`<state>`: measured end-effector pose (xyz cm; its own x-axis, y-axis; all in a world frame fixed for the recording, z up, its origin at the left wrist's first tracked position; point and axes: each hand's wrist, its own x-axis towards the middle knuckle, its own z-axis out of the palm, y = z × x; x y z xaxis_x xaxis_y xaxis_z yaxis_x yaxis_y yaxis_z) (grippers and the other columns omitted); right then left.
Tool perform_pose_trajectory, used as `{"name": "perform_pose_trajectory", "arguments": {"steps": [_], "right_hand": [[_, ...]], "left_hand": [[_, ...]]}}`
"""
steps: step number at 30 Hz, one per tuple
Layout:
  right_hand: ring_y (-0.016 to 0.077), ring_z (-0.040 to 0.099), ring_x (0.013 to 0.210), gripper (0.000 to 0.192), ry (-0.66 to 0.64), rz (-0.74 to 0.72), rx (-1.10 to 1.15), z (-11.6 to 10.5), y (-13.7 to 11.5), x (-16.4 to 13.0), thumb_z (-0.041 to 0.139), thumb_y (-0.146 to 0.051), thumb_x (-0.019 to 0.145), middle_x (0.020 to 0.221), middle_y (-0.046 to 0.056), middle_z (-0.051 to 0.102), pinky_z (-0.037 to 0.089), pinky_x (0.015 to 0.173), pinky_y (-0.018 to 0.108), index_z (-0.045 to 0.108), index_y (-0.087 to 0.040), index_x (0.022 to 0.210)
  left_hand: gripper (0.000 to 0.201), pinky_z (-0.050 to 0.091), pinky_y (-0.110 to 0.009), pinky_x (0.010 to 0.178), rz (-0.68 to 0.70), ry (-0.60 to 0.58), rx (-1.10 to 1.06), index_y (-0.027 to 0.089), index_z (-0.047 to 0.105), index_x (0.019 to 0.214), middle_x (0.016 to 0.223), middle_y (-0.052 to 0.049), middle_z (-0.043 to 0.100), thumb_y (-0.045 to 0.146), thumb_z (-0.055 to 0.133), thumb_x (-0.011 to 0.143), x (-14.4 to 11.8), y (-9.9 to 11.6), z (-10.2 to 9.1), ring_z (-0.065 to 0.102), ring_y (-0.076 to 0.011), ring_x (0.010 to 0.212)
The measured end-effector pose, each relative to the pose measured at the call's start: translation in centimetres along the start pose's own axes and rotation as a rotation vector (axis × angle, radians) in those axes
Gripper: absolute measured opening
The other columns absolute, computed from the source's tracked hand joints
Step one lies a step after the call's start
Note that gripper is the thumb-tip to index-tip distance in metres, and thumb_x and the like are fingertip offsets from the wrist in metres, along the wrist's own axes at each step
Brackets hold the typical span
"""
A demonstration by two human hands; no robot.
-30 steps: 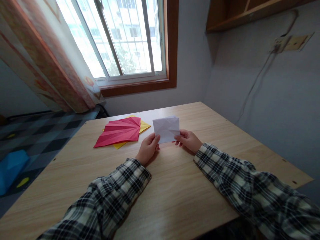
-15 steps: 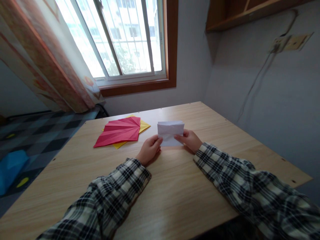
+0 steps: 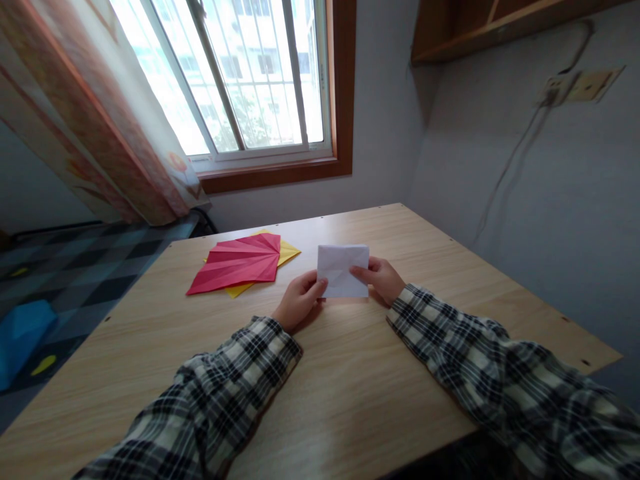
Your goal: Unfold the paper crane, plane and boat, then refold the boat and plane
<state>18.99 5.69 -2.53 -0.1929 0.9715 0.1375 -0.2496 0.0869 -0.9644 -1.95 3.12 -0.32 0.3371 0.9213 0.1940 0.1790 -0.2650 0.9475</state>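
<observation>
A folded white sheet of paper (image 3: pixel 343 263) is held a little above the wooden table, its broad face toward me. My left hand (image 3: pixel 299 299) pinches its lower left edge, thumb in front and fingers behind. On the other side, my right hand (image 3: pixel 382 277) grips the right edge, the thumb lying across the front. The fingers behind the paper are mostly hidden. To the left of my hands lies a creased red paper (image 3: pixel 243 261) on top of a yellow paper (image 3: pixel 289 252), which shows only at its corners.
The light wooden table (image 3: pixel 340 380) has small dark holes along its edges. At far left, a blue object (image 3: pixel 23 333) rests on a checkered surface (image 3: pixel 95 260). A window, a curtain (image 3: pixel 115 127), a shelf (image 3: pixel 475 33) and a wall socket (image 3: pixel 575 87) surround the table.
The white paper's upper flap, with its layered edge visible before, now shows as one flatter squarish face. Both hands keep their hold and have barely moved. The coloured papers stay put.
</observation>
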Motion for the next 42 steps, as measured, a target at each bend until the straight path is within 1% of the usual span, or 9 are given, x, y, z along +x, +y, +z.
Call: {"name": "perform_pose_trajectory", "arguments": {"steps": [3,5,8,12,18,22,28,33,42], "right_hand": [[0.0207,0.067,0.081,0.040,-0.011,0.006,0.009,0.0,0.1,-0.1,0.086,-0.047,0.061,0.087,0.005,0.075,0.053,0.082,0.039,0.074,-0.017,0.085],[0.0197,0.066,0.076,0.039,-0.038,0.026,-0.001,0.1,0.2,-0.2,0.086,-0.048,0.061,0.083,0.004,0.075,0.054,0.078,0.037,0.074,-0.018,0.083],[0.0185,0.064,0.071,0.038,-0.093,0.056,-0.034,0.2,0.1,-0.5,0.086,-0.048,0.061,0.079,0.003,0.074,0.053,0.071,0.034,0.075,-0.017,0.081],[0.0174,0.065,0.069,0.039,-0.161,0.082,-0.038,0.4,-0.1,-0.9,0.086,-0.048,0.063,0.079,0.004,0.074,0.053,0.068,0.033,0.075,-0.016,0.083],[0.0197,0.068,0.076,0.043,-0.249,0.145,-0.024,0.1,0.5,-0.7,0.086,-0.048,0.063,0.085,0.006,0.076,0.055,0.074,0.035,0.075,-0.015,0.089],[0.0201,0.069,0.079,0.047,-0.280,0.167,-0.022,-0.1,0.9,-0.3,0.088,-0.047,0.062,0.088,0.008,0.076,0.056,0.078,0.036,0.075,-0.014,0.093],[0.0213,0.070,0.082,0.049,-0.275,0.166,-0.001,-0.2,0.9,-0.1,0.089,-0.045,0.061,0.092,0.009,0.077,0.057,0.080,0.038,0.075,-0.013,0.095],[0.0198,0.069,0.079,0.048,-0.253,0.164,0.010,-0.1,1.0,0.0,0.088,-0.046,0.061,0.089,0.008,0.076,0.056,0.077,0.035,0.075,-0.013,0.093],[0.0175,0.067,0.075,0.048,-0.237,0.160,0.023,-0.2,1.7,0.4,0.084,-0.053,0.067,0.088,0.008,0.075,0.054,0.069,0.030,0.075,-0.013,0.093]], "left_hand": [[0.039,0.052,-0.029,0.073,0.028,-0.023,-0.075,0.013,0.067,0.099,0.092,-0.007,0.072,0.047,0.068,0.080,0.0,0.2,0.0,0.064,-0.0191,0.081],[0.043,0.053,-0.032,0.076,0.015,-0.032,-0.088,0.013,0.067,0.104,0.098,-0.009,0.073,0.047,0.071,0.078,0.0,0.2,0.1,0.065,-0.0215,0.085],[0.043,0.055,-0.034,0.075,-0.017,-0.027,-0.070,0.012,0.069,0.103,0.098,-0.009,0.074,0.047,0.073,0.077,0.0,-0.2,0.1,0.067,-0.0230,0.084],[0.040,0.056,-0.034,0.071,-0.029,-0.025,-0.046,0.013,0.071,0.099,0.096,-0.009,0.075,0.046,0.073,0.077,-0.1,-0.6,0.1,0.067,-0.0235,0.081],[0.038,0.057,-0.034,0.069,-0.023,-0.012,-0.015,0.014,0.073,0.097,0.094,-0.009,0.076,0.047,0.073,0.078,-0.2,-0.6,0.0,0.067,-0.0229,0.078],[0.036,0.057,-0.033,0.069,-0.003,-0.036,0.048,0.013,0.073,0.094,0.094,-0.009,0.076,0.046,0.071,0.080,-0.1,-0.4,-0.1,0.068,-0.0223,0.078],[0.034,0.056,-0.031,0.067,0.006,-0.032,0.085,0.014,0.074,0.094,0.092,-0.008,0.076,0.045,0.070,0.080,0.1,-0.4,0.0,0.067,-0.0216,0.076],[0.034,0.056,-0.030,0.065,-0.009,-0.032,0.117,0.014,0.073,0.091,0.087,-0.007,0.076,0.046,0.069,0.080,0.3,-0.6,0.1,0.066,-0.0205,0.072],[0.036,0.055,-0.029,0.063,-0.026,-0.046,0.136,0.013,0.071,0.087,0.085,-0.007,0.075,0.049,0.067,0.082,0.4,-0.9,0.1,0.065,-0.0195,0.072]]}}
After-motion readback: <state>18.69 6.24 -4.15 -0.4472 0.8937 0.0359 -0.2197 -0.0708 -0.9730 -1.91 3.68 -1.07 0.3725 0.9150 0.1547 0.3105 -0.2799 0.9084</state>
